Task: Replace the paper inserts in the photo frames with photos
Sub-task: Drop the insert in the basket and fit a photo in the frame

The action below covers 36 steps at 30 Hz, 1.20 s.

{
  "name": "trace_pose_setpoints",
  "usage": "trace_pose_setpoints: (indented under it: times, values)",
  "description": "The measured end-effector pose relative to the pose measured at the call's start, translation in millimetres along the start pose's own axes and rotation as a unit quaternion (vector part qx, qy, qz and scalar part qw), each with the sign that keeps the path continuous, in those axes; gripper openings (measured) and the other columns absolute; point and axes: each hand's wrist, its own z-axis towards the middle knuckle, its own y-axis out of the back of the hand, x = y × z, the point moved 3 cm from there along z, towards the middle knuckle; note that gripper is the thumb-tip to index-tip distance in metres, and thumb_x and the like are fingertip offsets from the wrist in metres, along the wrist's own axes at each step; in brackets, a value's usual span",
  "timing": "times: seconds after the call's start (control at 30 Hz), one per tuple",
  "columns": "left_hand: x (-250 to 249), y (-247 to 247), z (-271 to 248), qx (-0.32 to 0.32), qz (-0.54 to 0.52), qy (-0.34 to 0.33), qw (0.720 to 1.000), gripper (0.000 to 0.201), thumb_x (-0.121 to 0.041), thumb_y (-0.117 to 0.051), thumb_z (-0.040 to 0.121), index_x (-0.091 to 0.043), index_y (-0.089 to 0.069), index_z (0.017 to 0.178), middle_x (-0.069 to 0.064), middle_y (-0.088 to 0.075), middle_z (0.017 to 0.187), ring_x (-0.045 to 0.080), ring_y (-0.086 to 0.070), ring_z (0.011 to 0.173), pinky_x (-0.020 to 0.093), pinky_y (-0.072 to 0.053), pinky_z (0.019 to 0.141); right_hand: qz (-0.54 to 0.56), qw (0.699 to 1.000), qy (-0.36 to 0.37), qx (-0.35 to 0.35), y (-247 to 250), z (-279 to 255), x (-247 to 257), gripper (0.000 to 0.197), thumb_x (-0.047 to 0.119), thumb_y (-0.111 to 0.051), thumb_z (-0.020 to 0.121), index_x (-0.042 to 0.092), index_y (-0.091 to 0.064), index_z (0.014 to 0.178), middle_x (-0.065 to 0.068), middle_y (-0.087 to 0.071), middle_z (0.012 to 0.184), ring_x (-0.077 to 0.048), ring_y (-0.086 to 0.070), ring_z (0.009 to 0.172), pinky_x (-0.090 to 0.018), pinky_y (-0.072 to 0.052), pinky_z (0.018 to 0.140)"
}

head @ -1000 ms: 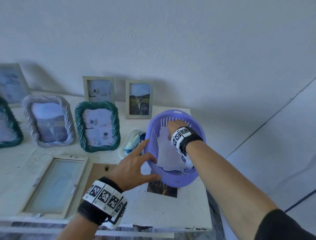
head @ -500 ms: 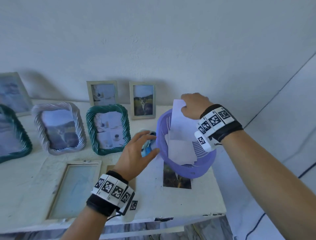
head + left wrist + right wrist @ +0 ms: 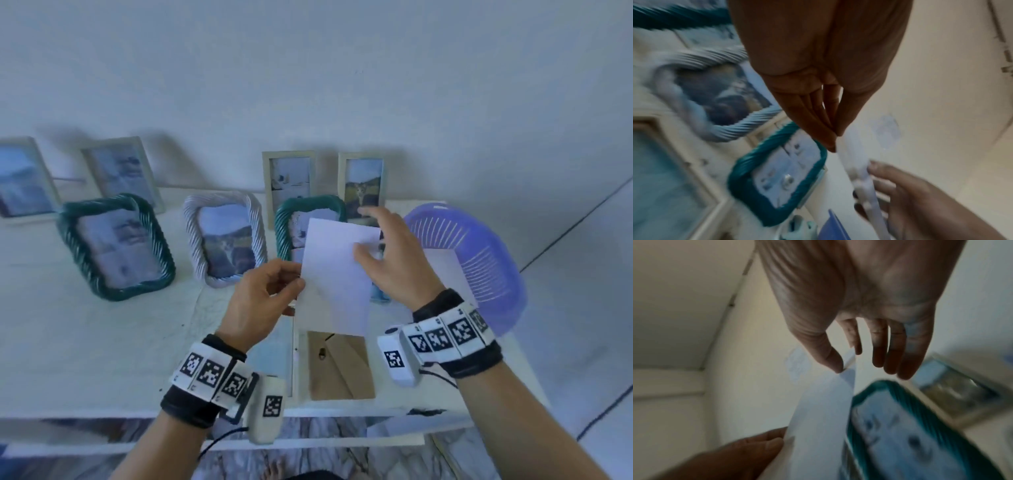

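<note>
White sheet [image 3: 337,277], apparently blank, now pinched by both hands, out of basket [image 3: 486,260].

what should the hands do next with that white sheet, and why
Probably turn the white sheet over to check its hidden side. Only its blank side faces the head camera, while the left hand and right hand pinch its opposite edges above the open frame and brown backing board.
</note>
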Motion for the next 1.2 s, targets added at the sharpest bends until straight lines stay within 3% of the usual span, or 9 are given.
trace_pose_setpoints:
  times: [0.1,0.3,0.4,0.5,0.63,0.83,0.93,1.1,1.2]
  values:
    - [29,28,-18,-0.025,-0.036,0.059,0.997,0.011,-0.002,-0.060,0.091,-0.008,-0.065,0.100,0.008,-0.072,0.084,0.013,-0.068,0.075,0.028,-0.057,0.057,0.145,0.981,-0.131,0.024,-46,-28,-10,0.028,0.019,-0.060,0.093,0.013,-0.055,0.120,-0.001,-0.062,0.093,-0.020,-0.063,0.081,-0.033,-0.054,0.069]
    - [72,60,-45,-0.027,0.014,0.126,0.992,0.009,-0.009,-0.067,0.089,-0.013,-0.069,0.097,0.006,-0.073,0.083,0.016,-0.069,0.073,0.034,-0.060,0.060,0.291,0.925,-0.236,0.058,-112,-78,-7,0.007,0.006,-0.057,0.094,0.005,-0.062,0.099,-0.009,-0.066,0.077,-0.026,-0.061,0.065,-0.032,-0.052,0.048]
    - [91,74,-52,-0.051,0.154,0.087,0.983,0.011,-0.023,-0.071,0.086,-0.024,-0.069,0.097,-0.009,-0.070,0.086,0.007,-0.066,0.073,0.027,-0.058,0.064,0.233,0.938,-0.251,0.064,-129,-87,-13,0.009,0.011,-0.057,0.095,0.011,-0.062,0.102,-0.006,-0.066,0.079,-0.023,-0.063,0.068,-0.038,-0.054,0.057]
    - [108,85,-58,-0.071,0.194,0.082,0.975,0.017,-0.022,-0.071,0.085,-0.024,-0.067,0.101,-0.008,-0.066,0.090,0.008,-0.065,0.077,0.028,-0.057,0.067,0.167,0.950,-0.249,0.086,-141,-93,-17,0.009,0.020,-0.057,0.094,0.023,-0.062,0.101,0.002,-0.068,0.075,-0.019,-0.065,0.064,-0.045,-0.056,0.063]
    - [122,87,-64,-0.058,0.160,0.109,0.979,0.020,-0.020,-0.071,0.085,-0.022,-0.067,0.104,-0.005,-0.068,0.085,0.010,-0.066,0.074,0.032,-0.060,0.068,0.051,0.971,-0.212,0.098,-148,-93,-8,0.014,0.026,-0.057,0.093,0.024,-0.063,0.105,0.007,-0.067,0.076,-0.008,-0.062,0.066,-0.030,-0.053,0.064]
    - [129,86,-67,-0.057,0.147,0.100,0.982,0.023,-0.021,-0.073,0.083,-0.029,-0.066,0.104,-0.009,-0.068,0.083,0.007,-0.064,0.073,0.034,-0.060,0.071,-0.033,0.978,-0.188,0.083,-159,-89,12,0.022,0.026,-0.058,0.093,0.017,-0.064,0.112,0.013,-0.057,0.068,-0.001,-0.051,0.054,-0.011,-0.041,0.050]
    - [131,87,-67,-0.056,0.142,0.099,0.983,0.023,-0.023,-0.073,0.083,-0.030,-0.066,0.104,-0.009,-0.068,0.084,0.007,-0.064,0.073,0.035,-0.059,0.071,-0.079,0.979,-0.165,0.086,-159,-89,20,0.024,0.024,-0.056,0.095,0.014,-0.062,0.116,0.007,-0.060,0.076,0.003,-0.043,0.050,-0.004,-0.038,0.055]
    - [133,87,-68,-0.058,0.137,0.095,0.984,0.023,-0.024,-0.074,0.083,-0.029,-0.067,0.105,-0.010,-0.068,0.084,0.003,-0.064,0.071,0.034,-0.059,0.071,-0.139,0.974,-0.155,0.087,-162,-90,20,0.030,0.034,-0.055,0.095,0.016,-0.059,0.118,0.007,-0.057,0.082,0.005,-0.035,0.055,-0.007,-0.036,0.054]
    - [133,88,-69,-0.058,0.141,0.089,0.984,0.024,-0.025,-0.074,0.083,-0.028,-0.067,0.106,-0.009,-0.069,0.084,0.001,-0.063,0.073,0.030,-0.059,0.072,-0.155,0.974,-0.149,0.075,-159,-92,11,0.035,0.038,-0.053,0.096,0.015,-0.058,0.122,0.003,-0.062,0.093,-0.002,-0.045,0.063,-0.011,-0.033,0.052]
